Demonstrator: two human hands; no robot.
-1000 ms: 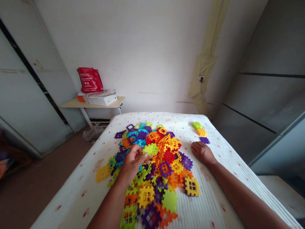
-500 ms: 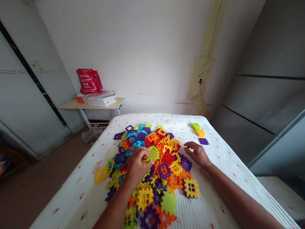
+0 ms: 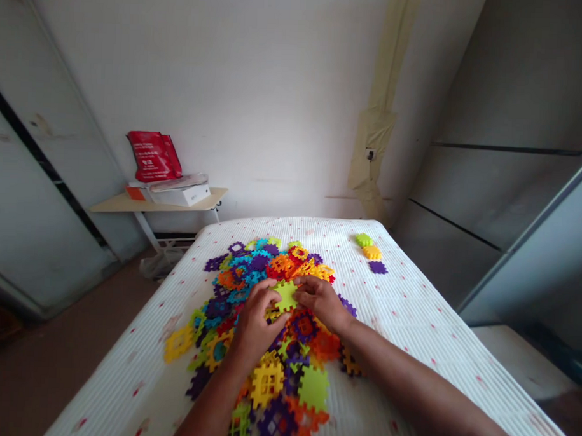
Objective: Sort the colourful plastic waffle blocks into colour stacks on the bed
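The left hand [image 3: 256, 322] and the right hand [image 3: 321, 302] are meeting over a lime-green plastic waffle block [image 3: 286, 296], the fingers of each hand closing on it from opposite sides. The block is sitting on top of a heaped pile of plastic waffle blocks [image 3: 264, 306], close to the pile's middle, with both hands resting just above the surrounding pieces. The pile is spreading across a white ribbed bed cover [image 3: 391, 355] flecked with small red marks. Square yellow, purple, orange, red, blue and green blocks are overlapping there, most of them showing a grid of square holes. Nearest the camera, a yellow block [image 3: 267, 384] and a solid green block [image 3: 313, 388] are lying beside each other at the pile's lower edge.

Farther up the bed, well apart from the pile, a green block [image 3: 364, 239], a yellow-orange block [image 3: 372, 252] and a purple block [image 3: 378, 267] are lying in a short row. Beyond the bed, a pale side table [image 3: 158, 202] is standing against the wall, carrying a white box [image 3: 182, 195] with a flat package lying on it. A red bag [image 3: 154, 157] is leaning upright behind the box, its white printing too small to read. Beige tape [image 3: 375, 119] is running up the wall.
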